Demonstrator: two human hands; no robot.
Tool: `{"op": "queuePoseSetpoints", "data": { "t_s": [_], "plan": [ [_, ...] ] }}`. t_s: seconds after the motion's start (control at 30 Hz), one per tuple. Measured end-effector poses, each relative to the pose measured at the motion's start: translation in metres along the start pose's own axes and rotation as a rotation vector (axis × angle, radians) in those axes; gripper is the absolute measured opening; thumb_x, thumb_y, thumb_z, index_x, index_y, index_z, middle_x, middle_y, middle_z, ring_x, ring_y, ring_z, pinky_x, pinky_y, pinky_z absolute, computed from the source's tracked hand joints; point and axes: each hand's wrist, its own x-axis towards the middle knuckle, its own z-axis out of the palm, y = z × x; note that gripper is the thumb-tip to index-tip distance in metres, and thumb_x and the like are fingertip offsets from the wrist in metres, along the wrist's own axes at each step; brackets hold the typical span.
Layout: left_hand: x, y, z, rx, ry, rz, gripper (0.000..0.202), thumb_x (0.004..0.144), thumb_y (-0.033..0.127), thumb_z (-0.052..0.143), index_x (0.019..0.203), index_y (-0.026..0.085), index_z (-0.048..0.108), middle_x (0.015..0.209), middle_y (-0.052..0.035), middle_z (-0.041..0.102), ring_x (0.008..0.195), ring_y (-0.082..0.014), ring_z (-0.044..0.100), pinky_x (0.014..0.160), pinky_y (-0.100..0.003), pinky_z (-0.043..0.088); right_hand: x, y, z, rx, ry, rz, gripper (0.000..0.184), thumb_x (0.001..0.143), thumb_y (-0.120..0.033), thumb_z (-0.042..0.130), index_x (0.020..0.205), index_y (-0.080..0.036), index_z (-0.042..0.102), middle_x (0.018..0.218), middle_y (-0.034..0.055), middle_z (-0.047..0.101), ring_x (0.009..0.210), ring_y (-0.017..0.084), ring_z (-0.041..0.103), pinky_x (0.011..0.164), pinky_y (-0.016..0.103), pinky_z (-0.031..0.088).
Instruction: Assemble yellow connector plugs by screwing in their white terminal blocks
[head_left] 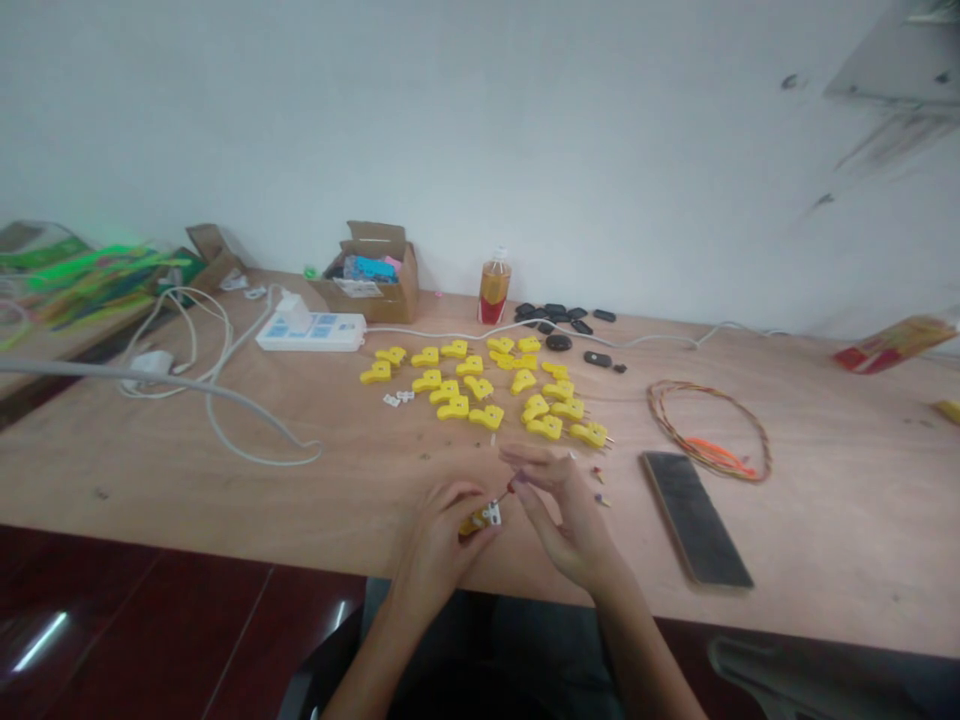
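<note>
Head view. The left hand (439,545) was closed around a yellow two-pin plug (480,522), with the fingers curled about its body and a white end showing. The right hand (570,520) had thumb and forefinger pinched almost shut on a small red-tipped part (512,486), just above the plug. Whether that part had yet met the plug could not be confirmed at this resolution.

Count on the plywood surface (225,480): about twenty-one further yellow plugs (478,387), two small white pieces (395,400), two or three small loose terminals (596,474), about eight small black pieces (555,312), one power strip (311,332), one coil of orange-and-brown wire (709,430), one dark rectangular slab (697,518), one cardboard box (375,295) and one bottle (494,288).

Risk noted: the pinched part was very small, so a slackened pinch could drop it. The hands worked close to the surface's near edge, where a dropped part could fall off. Exposed plug pins could also snag a sleeve and scatter the rows.
</note>
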Motion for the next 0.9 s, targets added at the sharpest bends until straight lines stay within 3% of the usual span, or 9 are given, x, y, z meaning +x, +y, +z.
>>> {"op": "queuePoseSetpoints", "data": {
  "t_s": [0.07, 0.2, 0.27, 0.4, 0.5, 0.57, 0.63, 0.77, 0.9],
  "plan": [
    [0.000, 0.000, 0.000, -0.001, -0.001, -0.002, 0.031, 0.082, 0.018, 0.088, 0.111, 0.027, 0.080, 0.109, -0.0050, 0.078, 0.102, -0.0281, 0.073, 0.090, -0.042, 0.061, -0.001, 0.001, 0.000, 0.033, -0.018, 0.038, 0.019, 0.101, -0.015, 0.065, 0.114, -0.027, 0.062, 0.113, 0.0073, 0.077, 0.105, 0.023, 0.078, 0.086, 0.040, 0.067],
    [0.001, 0.001, 0.000, 0.007, -0.006, -0.013, 0.032, 0.081, 0.018, 0.088, 0.111, 0.026, 0.081, 0.108, -0.0054, 0.078, 0.102, -0.0288, 0.073, 0.090, -0.043, 0.061, -0.006, 0.010, 0.003, 0.019, 0.108, 0.047, 0.021, 0.096, -0.017, 0.075, 0.103, -0.028, 0.059, 0.094, 0.0005, 0.070, 0.083, 0.019, 0.075, 0.072, 0.035, 0.066],
    [0.001, 0.001, 0.000, 0.012, -0.009, -0.017, 0.033, 0.081, 0.018, 0.088, 0.111, 0.027, 0.081, 0.108, -0.0053, 0.078, 0.101, -0.0292, 0.073, 0.089, -0.044, 0.061, -0.007, 0.011, 0.002, -0.001, 0.112, 0.043, 0.022, 0.094, -0.018, 0.076, 0.108, -0.029, 0.061, 0.100, 0.0025, 0.071, 0.089, 0.021, 0.075, 0.078, 0.039, 0.066],
    [0.000, 0.000, 0.001, 0.005, -0.009, -0.020, 0.032, 0.082, 0.017, 0.087, 0.112, 0.026, 0.080, 0.110, -0.0053, 0.078, 0.103, -0.0285, 0.072, 0.090, -0.043, 0.061, -0.010, 0.004, -0.001, 0.003, -0.003, 0.053, 0.024, 0.102, -0.018, 0.064, 0.124, -0.029, 0.064, 0.114, 0.0079, 0.077, 0.105, 0.024, 0.077, 0.089, 0.044, 0.067],
    [-0.001, 0.000, 0.001, 0.008, -0.016, -0.019, 0.033, 0.083, 0.016, 0.086, 0.114, 0.026, 0.080, 0.111, -0.0055, 0.077, 0.105, -0.0289, 0.072, 0.091, -0.044, 0.060, -0.011, 0.002, 0.003, 0.018, 0.046, 0.040, 0.015, 0.101, -0.018, 0.066, 0.110, -0.029, 0.062, 0.100, 0.0031, 0.075, 0.093, 0.021, 0.078, 0.078, 0.037, 0.067],
    [-0.001, -0.001, 0.001, 0.013, -0.020, -0.018, 0.033, 0.083, 0.016, 0.086, 0.114, 0.026, 0.080, 0.111, -0.0060, 0.077, 0.105, -0.0294, 0.071, 0.091, -0.045, 0.060, -0.010, 0.003, 0.008, 0.011, 0.104, 0.027, 0.021, 0.097, -0.015, 0.072, 0.105, -0.029, 0.059, 0.093, -0.0001, 0.070, 0.085, 0.019, 0.076, 0.074, 0.035, 0.066],
    [-0.001, -0.001, 0.001, 0.013, -0.021, -0.014, 0.031, 0.084, 0.016, 0.085, 0.113, 0.025, 0.080, 0.111, -0.0063, 0.077, 0.104, -0.0293, 0.071, 0.091, -0.045, 0.060, -0.009, 0.003, 0.010, 0.006, 0.121, 0.008, 0.027, 0.094, -0.013, 0.075, 0.108, -0.029, 0.059, 0.101, 0.0015, 0.071, 0.093, 0.020, 0.076, 0.080, 0.038, 0.066],
    [0.000, -0.001, 0.001, 0.010, -0.017, -0.002, 0.030, 0.084, 0.019, 0.085, 0.113, 0.026, 0.080, 0.110, -0.0058, 0.078, 0.102, -0.0282, 0.072, 0.089, -0.043, 0.061, -0.006, 0.000, 0.008, 0.016, 0.038, -0.010, 0.026, 0.098, -0.013, 0.068, 0.118, -0.028, 0.061, 0.128, 0.0100, 0.073, 0.120, 0.027, 0.074, 0.097, 0.049, 0.064],
    [0.000, 0.000, 0.000, 0.009, -0.007, 0.002, 0.029, 0.086, 0.022, 0.084, 0.113, 0.028, 0.080, 0.109, -0.0058, 0.078, 0.102, -0.0282, 0.073, 0.089, -0.043, 0.061, -0.005, 0.005, 0.010, 0.029, 0.109, -0.011, 0.021, 0.097, -0.013, 0.071, 0.106, -0.029, 0.060, 0.098, 0.0028, 0.075, 0.091, 0.022, 0.078, 0.080, 0.041, 0.067]
  ]
}}
